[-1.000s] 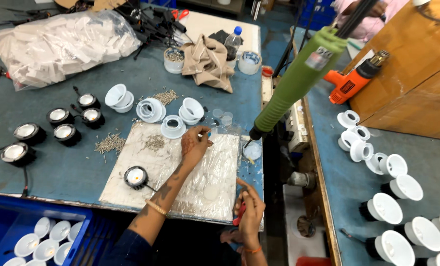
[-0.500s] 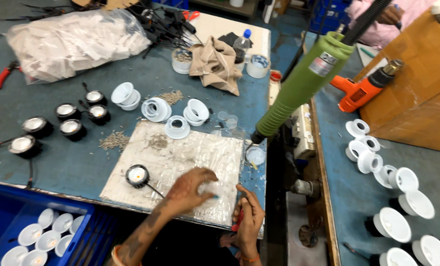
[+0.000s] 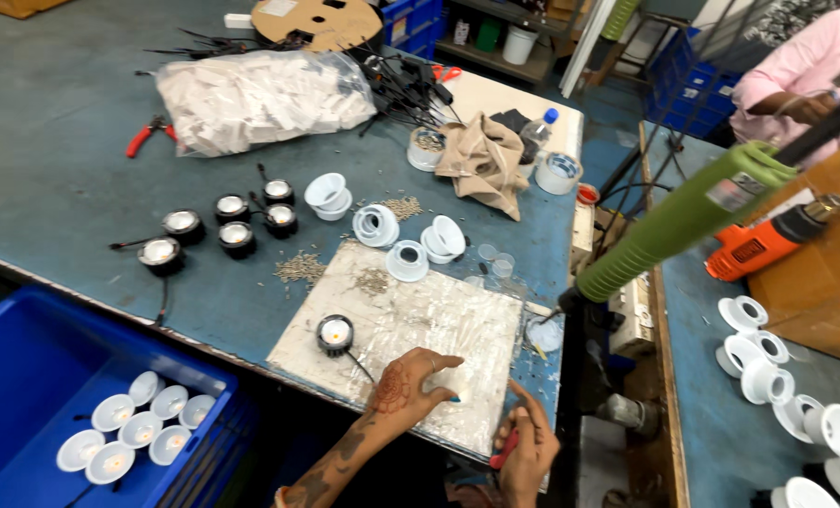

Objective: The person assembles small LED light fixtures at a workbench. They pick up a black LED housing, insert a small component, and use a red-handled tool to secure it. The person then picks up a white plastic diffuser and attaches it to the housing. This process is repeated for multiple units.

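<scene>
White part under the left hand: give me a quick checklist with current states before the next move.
1. left hand covers the white part on the work board: ok.
2. Grip on the part is firm: cannot tell, the fingers hide most of it.
3. right hand holds the red-handled tool: ok.
4. Tool tip condition: cannot tell, it is hidden in the hand.
5. black lamp unit lies on the board apart from both hands: ok.
6. green hanging driver hangs apart from both hands: ok.
</scene>
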